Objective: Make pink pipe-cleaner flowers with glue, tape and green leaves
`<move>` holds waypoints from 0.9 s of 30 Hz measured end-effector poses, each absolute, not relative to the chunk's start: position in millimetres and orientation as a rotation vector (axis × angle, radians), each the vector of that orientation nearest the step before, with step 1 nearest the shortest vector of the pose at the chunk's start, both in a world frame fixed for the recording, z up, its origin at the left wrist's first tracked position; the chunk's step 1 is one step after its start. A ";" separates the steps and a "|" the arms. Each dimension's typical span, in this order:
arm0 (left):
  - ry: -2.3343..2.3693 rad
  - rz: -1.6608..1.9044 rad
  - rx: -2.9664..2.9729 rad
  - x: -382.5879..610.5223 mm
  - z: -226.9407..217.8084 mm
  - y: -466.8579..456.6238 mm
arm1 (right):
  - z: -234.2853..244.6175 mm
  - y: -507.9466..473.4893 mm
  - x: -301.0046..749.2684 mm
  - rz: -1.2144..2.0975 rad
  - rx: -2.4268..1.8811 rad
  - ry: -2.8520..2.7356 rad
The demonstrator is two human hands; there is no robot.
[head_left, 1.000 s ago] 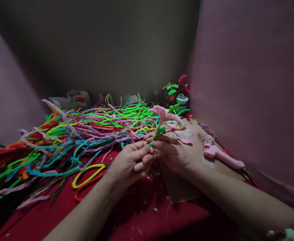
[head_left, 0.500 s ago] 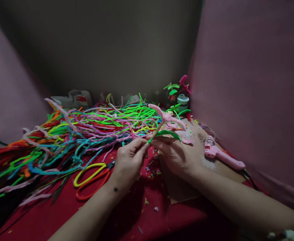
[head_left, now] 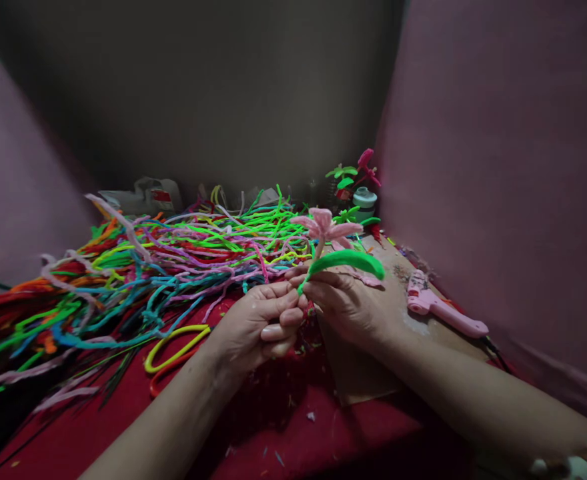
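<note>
Both my hands meet at the centre, pinching a small pipe-cleaner flower. Its pink petals [head_left: 326, 227] stand above my fingers and a green leaf loop [head_left: 346, 261] arches out to the right. My left hand [head_left: 258, 323] is closed round the lower stem, fingers curled. My right hand [head_left: 346, 301] grips the stem just below the leaf, thumb and fingers pressed together. Both hands hover over a red cloth [head_left: 293, 427].
A big heap of coloured pipe cleaners [head_left: 138, 267] covers the left and middle. Yellow and orange scissors [head_left: 176, 350] lie by my left wrist. A pink glue gun [head_left: 441, 308] rests on brown cardboard [head_left: 358, 373] at the right. A small jar [head_left: 364, 199] with finished flowers stands behind.
The green leaf loop has turned and now shows broad, arching right. The pink bloom has rotated upright. My left hand's fingers have curled closed again at the stem.
</note>
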State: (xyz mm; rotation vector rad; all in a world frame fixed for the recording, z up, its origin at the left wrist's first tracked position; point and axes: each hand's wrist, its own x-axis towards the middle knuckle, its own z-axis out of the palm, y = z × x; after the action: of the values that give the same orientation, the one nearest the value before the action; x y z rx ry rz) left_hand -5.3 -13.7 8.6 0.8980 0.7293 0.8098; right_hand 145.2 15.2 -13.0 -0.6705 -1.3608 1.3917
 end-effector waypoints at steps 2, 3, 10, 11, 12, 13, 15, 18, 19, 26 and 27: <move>0.849 0.836 1.061 -2.8 8.1 -14.7 | -15.1 15.0 143.4 1.470 -0.623 -1.295; 0.961 0.884 1.209 -1.2 6.6 -15.5 | -15.7 14.8 142.4 1.488 -0.614 -1.268; 1.581 1.130 2.511 1.9 -18.3 -17.9 | -5.5 10.3 137.1 1.463 -0.671 -1.196; 1.602 1.103 2.540 1.6 -20.0 -17.3 | -3.7 9.7 137.1 1.455 -0.694 -1.192; 1.614 1.092 2.534 1.4 -20.3 -16.7 | -2.5 9.3 137.3 1.437 -0.720 -1.186; 1.619 1.100 2.501 1.4 -19.3 -16.2 | -1.9 9.2 137.8 1.424 -0.743 -1.190; 1.609 1.134 2.371 1.7 -14.3 -15.6 | -2.9 10.1 139.3 1.430 -0.754 -1.214; 1.505 1.177 2.050 1.7 -3.3 -15.5 | -8.4 14.0 141.5 1.516 -0.634 -1.262; 1.445 1.171 1.911 1.3 0.0 -15.5 | -10.4 15.5 141.9 1.539 -0.584 -1.270; 0.824 1.001 1.045 -4.1 5.9 -15.4 | -11.4 18.6 142.6 1.524 -0.458 -1.373; 0.778 0.986 0.987 -4.5 5.7 -15.4 | -11.5 18.5 142.7 1.516 -0.456 -1.389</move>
State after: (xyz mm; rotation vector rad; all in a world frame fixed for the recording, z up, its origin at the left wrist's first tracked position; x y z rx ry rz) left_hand -4.5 -15.4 5.7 0.9870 0.7777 0.9856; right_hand 142.7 18.5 -11.5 -0.4563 -1.3894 1.5156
